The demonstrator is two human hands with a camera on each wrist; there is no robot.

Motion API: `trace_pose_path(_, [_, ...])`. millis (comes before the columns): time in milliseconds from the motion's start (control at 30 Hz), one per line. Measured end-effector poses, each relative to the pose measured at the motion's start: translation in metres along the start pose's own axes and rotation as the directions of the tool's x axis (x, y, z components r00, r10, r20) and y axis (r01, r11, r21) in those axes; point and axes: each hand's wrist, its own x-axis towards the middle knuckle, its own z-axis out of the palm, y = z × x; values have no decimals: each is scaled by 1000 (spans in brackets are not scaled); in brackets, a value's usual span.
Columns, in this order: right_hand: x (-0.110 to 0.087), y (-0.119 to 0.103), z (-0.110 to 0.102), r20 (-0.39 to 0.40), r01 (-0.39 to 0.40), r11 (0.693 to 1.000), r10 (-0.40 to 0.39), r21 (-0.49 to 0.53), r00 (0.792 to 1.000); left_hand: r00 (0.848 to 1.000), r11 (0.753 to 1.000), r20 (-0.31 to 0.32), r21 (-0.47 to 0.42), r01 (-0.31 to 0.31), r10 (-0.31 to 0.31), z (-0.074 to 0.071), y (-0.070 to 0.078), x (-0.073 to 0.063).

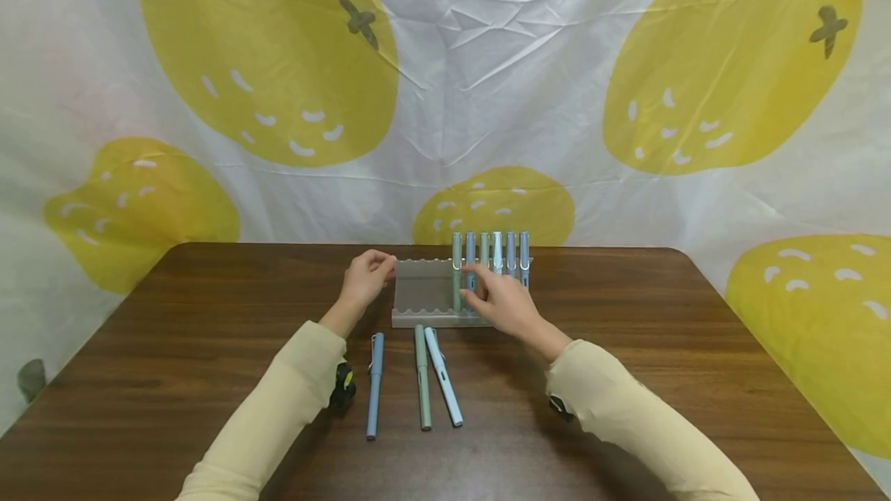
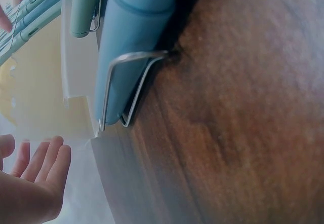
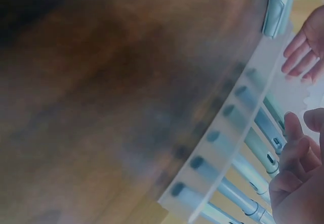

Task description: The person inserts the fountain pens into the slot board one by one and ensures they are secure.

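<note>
A clear plastic pen rack [image 1: 421, 284] with scalloped edges stands toward the back of the table. Several capped pens in green and blue shades lean in its right part, the leftmost one a green pen [image 1: 456, 277]. My left hand [image 1: 362, 283] is at the rack's left edge, its fingers fairly straight in the left wrist view. In front of the pens, my right hand [image 1: 510, 303] has thumb and forefinger apart beside the green pen, other fingers loosely bent, nothing gripped. Nearer lie a blue pen [image 1: 374, 385], another green pen [image 1: 422, 379] and a light blue pen [image 1: 443, 377].
The brown wooden table [image 1: 612, 424] ends at a back edge just behind the rack. Beyond it hangs a pale cloth [image 1: 487, 99] printed with large yellow fruit. The loose pens lie between the two forearms.
</note>
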Motion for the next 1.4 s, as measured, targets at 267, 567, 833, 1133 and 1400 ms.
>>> trace_pose_path(267, [-10,-1,3,35,-7,1000,8,-26,999,1000,1000,-15,6,-9,9,-1,1,0])
trace_pose_path(567, [-20,-6,4,124,-27,999,24,22,992,1000,1000,-22,24,-15,15,1,2,-2])
trace_pose_path(833, [-23,-13,6,185,-5,998,-6,58,983,1000,1000,-11,3,-8,8,2,3,-3])
trace_pose_path(1133, [-23,-24,14,305,4,992,-42,126,951,1000,1000,-22,13,-17,17,2,3,-3])
trace_pose_path(1400, [-21,-36,24,309,19,997,-40,71,950,1000,1000,-22,19,-20,20,1,3,-4])
